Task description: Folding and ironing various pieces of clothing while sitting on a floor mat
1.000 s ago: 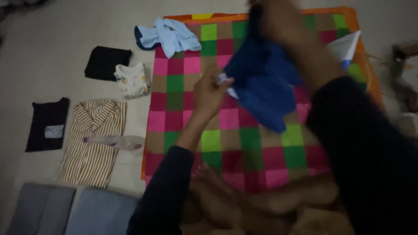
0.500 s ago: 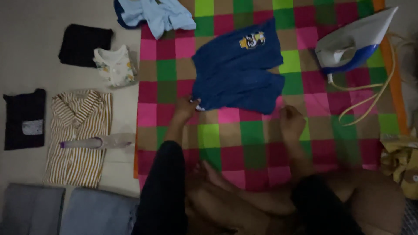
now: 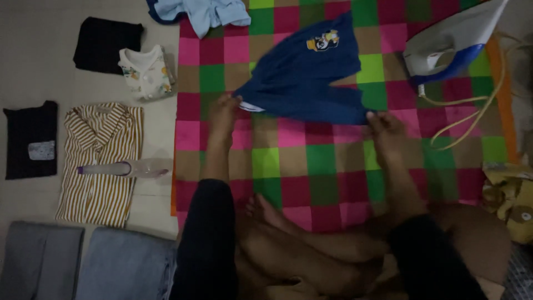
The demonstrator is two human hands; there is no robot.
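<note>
Near the folded legs, the left hand (image 3: 224, 111) and right hand (image 3: 387, 129) each pinch the lower edge of the blue shorts (image 3: 304, 78) — spreading them flat on the checkered mat (image 3: 288, 166). A small cartoon patch (image 3: 322, 40) sits near their far edge; the iron (image 3: 449, 47) stands beyond.

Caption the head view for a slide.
Both hands, left hand and right hand, hold blue shorts flat on a checkered mat beside an iron.

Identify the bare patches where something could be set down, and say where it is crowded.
Free: the checked mat between the blue shorts and the person's legs. Crowded: floor left of it, with the striped shirt and other folded clothes; top right holds the iron and its cord.
</note>
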